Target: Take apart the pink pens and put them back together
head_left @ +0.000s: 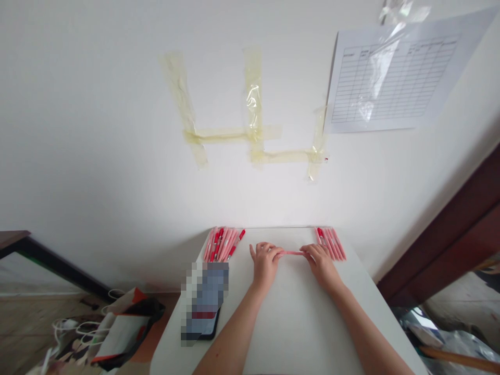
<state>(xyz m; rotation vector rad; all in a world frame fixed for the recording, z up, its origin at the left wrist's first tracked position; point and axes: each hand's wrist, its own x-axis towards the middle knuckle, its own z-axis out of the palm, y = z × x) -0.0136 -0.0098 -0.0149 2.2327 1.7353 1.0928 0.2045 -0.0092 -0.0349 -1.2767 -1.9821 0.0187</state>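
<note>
A slim pink pen (pixel 292 253) lies level between my two hands, just above or on the white tabletop; I cannot tell which. My left hand (pixel 266 264) pinches its left end. At the other end, the fingers of my right hand (pixel 321 264) are closed on it. Left of my left hand is a pile of pink and red pens (pixel 223 245). A smaller row of mostly pink pens (pixel 331 244), with a red one among them, lies just beyond my right hand.
A phone (pixel 209 302), partly pixelated, lies on the left side of the white table (pixel 297 333). The wall behind carries yellowed tape (pixel 224 137) and a printed sheet (pixel 394 78). Bags and cables (pixel 121 328) sit on the floor at left; dark red wood (pixel 445 239) stands at right.
</note>
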